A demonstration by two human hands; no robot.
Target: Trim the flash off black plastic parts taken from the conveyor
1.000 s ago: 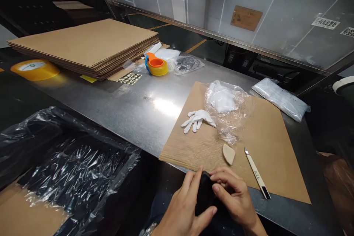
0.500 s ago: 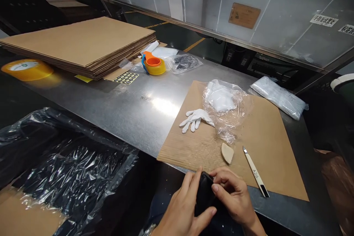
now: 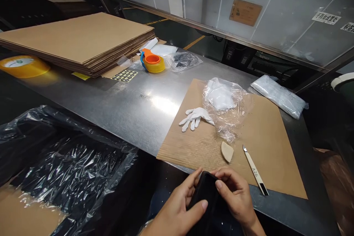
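A black, narrow case-like piece [image 3: 206, 193] with a rounded end and raised rim is held at the table's front edge. My left hand [image 3: 179, 206] wraps its left side, thumb lying across the near face. At its upper right corner, my right hand [image 3: 237, 198] pinches the rim between thumb and curled fingers. The piece's lower end blends into the dark below. Just beyond my hands, a beige wedge-shaped pad [image 3: 227, 152] lies on a cardboard sheet [image 3: 271, 151]. To the right of it rests a pale-handled craft knife [image 3: 254, 169] marked A26.
A white glove [image 3: 197, 118] and a clear plastic bag [image 3: 229, 107] lie on the cardboard. Behind it is a white plastic-wrapped pack [image 3: 279, 96]. Stacked cardboard [image 3: 80, 38], a tape dispenser [image 3: 153, 63] and a tape roll [image 3: 23, 67] occupy the left. Black plastic-lined goods [image 3: 69, 169] sit lower left.
The black piece has turned so that more of its face and rim shows. My left hand has shifted slightly down and left; my right hand still pinches the upper corner.
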